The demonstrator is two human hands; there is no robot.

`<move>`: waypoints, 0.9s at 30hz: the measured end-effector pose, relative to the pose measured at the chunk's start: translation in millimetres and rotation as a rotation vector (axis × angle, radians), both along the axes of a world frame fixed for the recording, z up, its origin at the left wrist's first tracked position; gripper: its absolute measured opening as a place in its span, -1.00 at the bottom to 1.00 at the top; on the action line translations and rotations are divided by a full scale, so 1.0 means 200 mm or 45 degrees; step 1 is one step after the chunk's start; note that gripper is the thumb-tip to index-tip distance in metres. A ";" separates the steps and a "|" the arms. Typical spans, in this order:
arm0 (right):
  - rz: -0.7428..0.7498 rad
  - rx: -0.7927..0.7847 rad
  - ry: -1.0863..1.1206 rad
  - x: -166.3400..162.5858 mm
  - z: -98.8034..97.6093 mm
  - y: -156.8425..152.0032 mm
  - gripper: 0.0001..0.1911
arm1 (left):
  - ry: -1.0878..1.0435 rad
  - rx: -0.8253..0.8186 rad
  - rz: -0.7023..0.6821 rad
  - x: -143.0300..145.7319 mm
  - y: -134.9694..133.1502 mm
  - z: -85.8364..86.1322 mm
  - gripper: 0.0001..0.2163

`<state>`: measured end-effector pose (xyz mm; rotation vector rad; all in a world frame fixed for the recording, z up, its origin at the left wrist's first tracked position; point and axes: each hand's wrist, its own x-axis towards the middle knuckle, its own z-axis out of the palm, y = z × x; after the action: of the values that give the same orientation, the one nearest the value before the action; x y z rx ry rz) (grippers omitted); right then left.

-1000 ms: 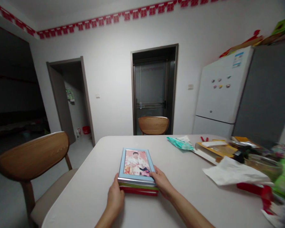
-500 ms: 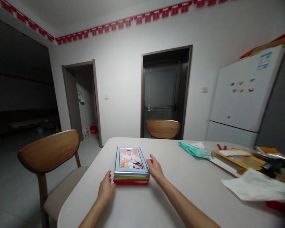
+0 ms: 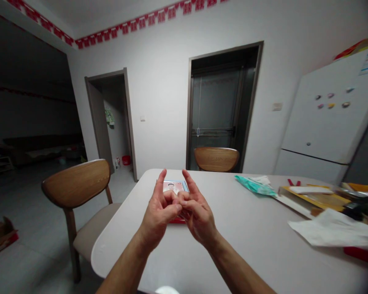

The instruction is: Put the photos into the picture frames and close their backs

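My left hand (image 3: 157, 213) and my right hand (image 3: 200, 215) are raised in front of me over the table (image 3: 239, 241). Each points its index finger up, while the other fingers curl in and the thumbs fold over. The curled fingers of both hands meet in the middle, and I see nothing held in them. Behind them lies a stack of picture frames (image 3: 184, 185), largely covered by the hands. On top is a light blue frame with a pink photo; a red edge (image 3: 178, 221) shows at the bottom.
On the table's right side lie a turquoise packet (image 3: 256, 185), a white sheet (image 3: 328, 230), a yellow envelope (image 3: 315, 198) and dark clutter. One wooden chair (image 3: 79, 179) stands at the left, another (image 3: 216, 159) at the far side. A white round shape (image 3: 167, 290) shows at the bottom edge.
Both hands have left the sides of the frame stack, risen and come together in front of it, index fingers up. The view has shifted slightly.
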<state>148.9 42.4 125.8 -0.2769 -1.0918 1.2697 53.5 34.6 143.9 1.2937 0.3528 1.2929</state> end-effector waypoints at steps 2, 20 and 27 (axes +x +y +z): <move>0.000 -0.056 0.005 0.01 -0.05 0.01 -0.27 | 0.011 -0.053 0.020 -0.01 0.01 -0.05 -0.25; -0.004 -0.492 -0.219 0.00 -0.14 0.13 -0.37 | 0.259 -0.411 0.126 0.03 0.13 -0.19 -0.41; -0.822 -0.235 -0.912 0.24 -0.40 0.30 -0.49 | 0.765 -0.186 0.610 -0.07 0.30 -0.43 -0.49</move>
<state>197.5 102.6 46.5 -1.1904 -1.3213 0.6797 40.3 94.6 58.9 1.5069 1.2175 1.2050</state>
